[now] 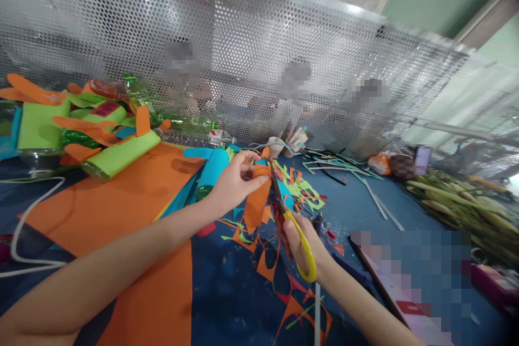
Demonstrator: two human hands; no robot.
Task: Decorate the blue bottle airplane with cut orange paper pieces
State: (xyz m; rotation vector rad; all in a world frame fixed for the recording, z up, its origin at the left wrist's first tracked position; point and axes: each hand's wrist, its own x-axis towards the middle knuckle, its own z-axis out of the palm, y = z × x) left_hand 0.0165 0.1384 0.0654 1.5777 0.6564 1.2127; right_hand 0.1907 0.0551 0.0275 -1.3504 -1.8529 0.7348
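Note:
My left hand [237, 181] pinches an orange sheet piece [256, 204], which looks like felt or craft foam, between thumb and fingers. The strip hangs down toward the table. In my right hand [292, 240] is a pair of scissors [277, 190] with yellow handles, its dark blades pointing up and away, right beside the orange piece. Whether the blades touch its edge is hard to tell. Just left of my left hand lies a bottle wrapped in blue [217, 166]. Orange, green and red scraps [267, 266] are strewn beneath both hands.
A large orange sheet [158, 275] covers the left of the blue table. Green-wrapped bottles [124, 155] with orange flaps are piled at the back left. A dark blue glue gun [344, 259] lies by my right forearm. Dried husks [458, 203] sit far right, before a perforated metal screen [243, 38].

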